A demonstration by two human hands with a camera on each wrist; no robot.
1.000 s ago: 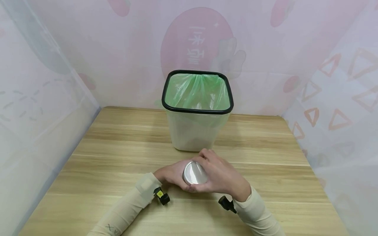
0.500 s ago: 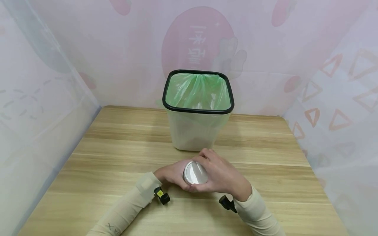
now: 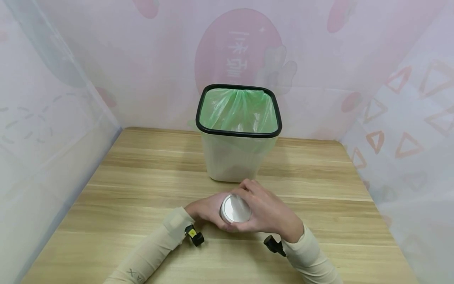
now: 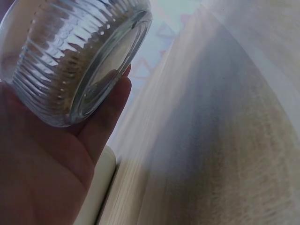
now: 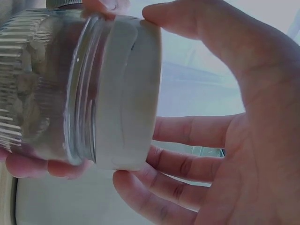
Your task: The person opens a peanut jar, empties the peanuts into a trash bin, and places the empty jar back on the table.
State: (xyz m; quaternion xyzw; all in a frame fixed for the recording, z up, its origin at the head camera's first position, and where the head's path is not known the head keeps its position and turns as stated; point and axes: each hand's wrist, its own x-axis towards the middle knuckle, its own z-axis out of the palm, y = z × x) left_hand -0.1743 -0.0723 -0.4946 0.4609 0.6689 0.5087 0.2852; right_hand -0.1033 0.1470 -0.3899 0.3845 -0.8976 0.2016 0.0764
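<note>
A ribbed clear glass jar (image 4: 65,61) is held above the table between both hands. My left hand (image 3: 208,209) grips the glass body, with fingers reaching round its side and under its base in the left wrist view. On the jar's mouth sits a white lid (image 5: 129,93) with a shiny silver top, and glass threads show just below it. My right hand (image 3: 266,209) holds the lid by its rim, thumb on one side and fingers on the other. The palm stands off from the lid's top in the right wrist view.
A pale bin (image 3: 232,157) with a black rim and a green bag liner (image 3: 237,110) stands just beyond the hands. The wooden table (image 3: 142,169) is enclosed by printed cloth walls (image 3: 149,71) at the back and sides.
The right hand has shifted very slightly to the right at the lid, and a little more of the silver top shows. The left hand and the bin look nearly unchanged.
</note>
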